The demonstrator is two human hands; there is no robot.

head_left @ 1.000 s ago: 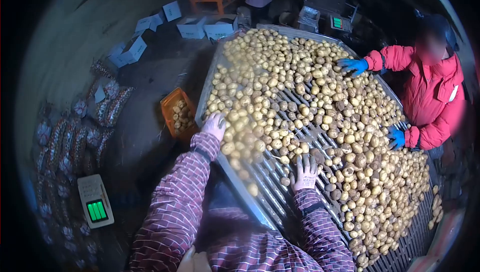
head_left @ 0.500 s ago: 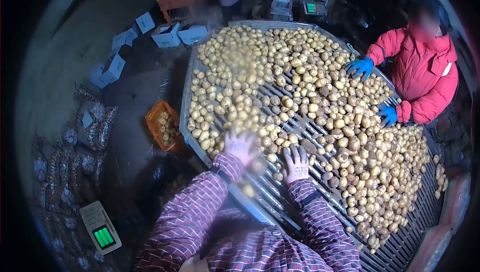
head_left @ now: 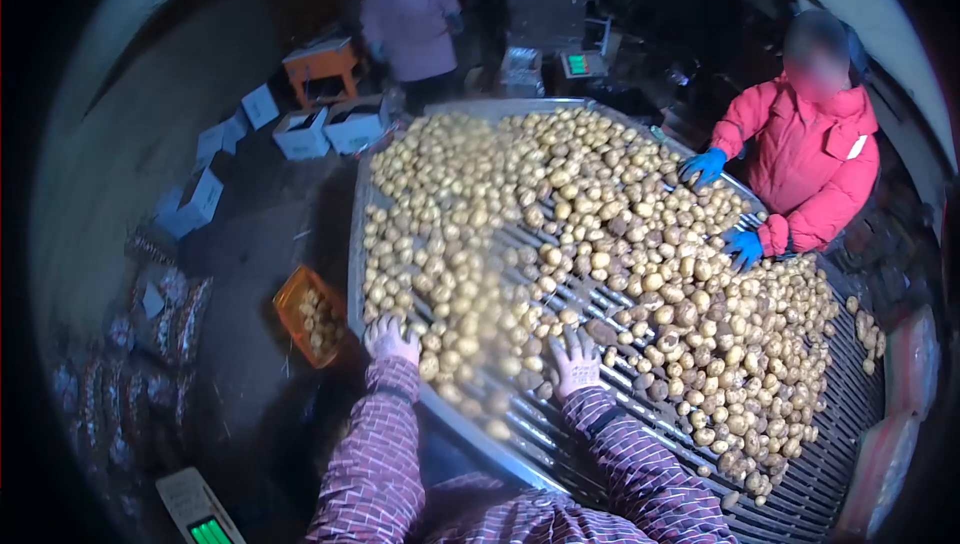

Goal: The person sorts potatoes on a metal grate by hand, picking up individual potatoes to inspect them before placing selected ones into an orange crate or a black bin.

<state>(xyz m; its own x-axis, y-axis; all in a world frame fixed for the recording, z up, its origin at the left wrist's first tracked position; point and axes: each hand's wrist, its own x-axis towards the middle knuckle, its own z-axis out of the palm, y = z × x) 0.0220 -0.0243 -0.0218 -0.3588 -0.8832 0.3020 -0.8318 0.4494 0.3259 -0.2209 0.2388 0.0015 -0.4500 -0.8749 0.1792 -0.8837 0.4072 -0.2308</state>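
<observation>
Many potatoes (head_left: 690, 314) lie over a slatted metal sorting table (head_left: 355, 274). My left hand (head_left: 391, 341), in a pale glove, rests at the table's left rim with its fingers spread, beside the potatoes. Farther right, my right hand (head_left: 575, 362) lies over the slats with its fingers apart, close to a few potatoes and holding none. A blurred patch runs over the potatoes between and above my hands.
A co-worker in a red jacket (head_left: 815, 159) has blue gloves on the potatoes at the right. Another person (head_left: 412, 14) stands behind the table. An orange crate (head_left: 290, 294) with potatoes, white boxes (head_left: 300, 134), net sacks (head_left: 120, 394) and a scale (head_left: 197, 509) are left.
My left hand has moved left to the rim. My right hand stays near the same slats. The view has tilted up, showing more of the person at the back.
</observation>
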